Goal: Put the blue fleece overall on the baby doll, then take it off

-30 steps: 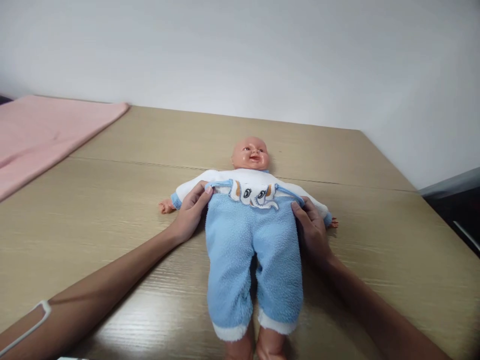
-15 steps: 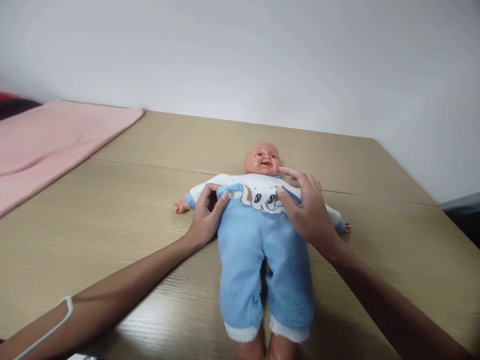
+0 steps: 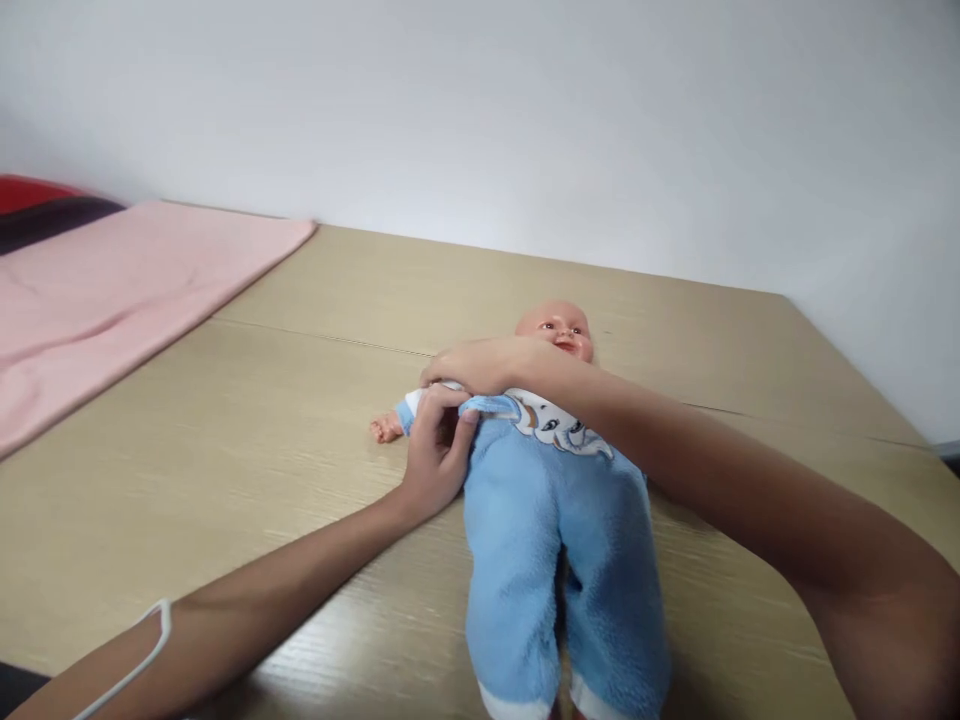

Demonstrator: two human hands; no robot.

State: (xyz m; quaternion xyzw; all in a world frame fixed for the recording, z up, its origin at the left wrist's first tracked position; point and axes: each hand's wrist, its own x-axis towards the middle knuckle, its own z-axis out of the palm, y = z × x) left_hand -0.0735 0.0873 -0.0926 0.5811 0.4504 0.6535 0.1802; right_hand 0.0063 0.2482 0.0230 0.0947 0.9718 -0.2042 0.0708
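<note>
A baby doll [image 3: 559, 330] lies on its back on the wooden table [image 3: 225, 470], dressed in light blue fleece overalls [image 3: 555, 540] over a white top with an elephant patch. My left hand [image 3: 439, 450] pinches the blue strap at the doll's right shoulder, fingers closed on the fabric. My right hand [image 3: 487, 365] reaches across the doll's chest to that same shoulder, fingers curled down onto the strap and white sleeve. My right forearm covers the doll's far arm and part of the chest. The doll's small hand [image 3: 386, 428] pokes out just left of my left hand.
A pink blanket [image 3: 112, 300] is spread on the table's far left. Something red and dark [image 3: 45, 205] shows behind it. A white wall runs along the back. A thin white cord loops over my left forearm [image 3: 142, 640].
My right hand left the doll's far side and crossed over the chest to join my left hand at the near shoulder strap. The view shifted left.
</note>
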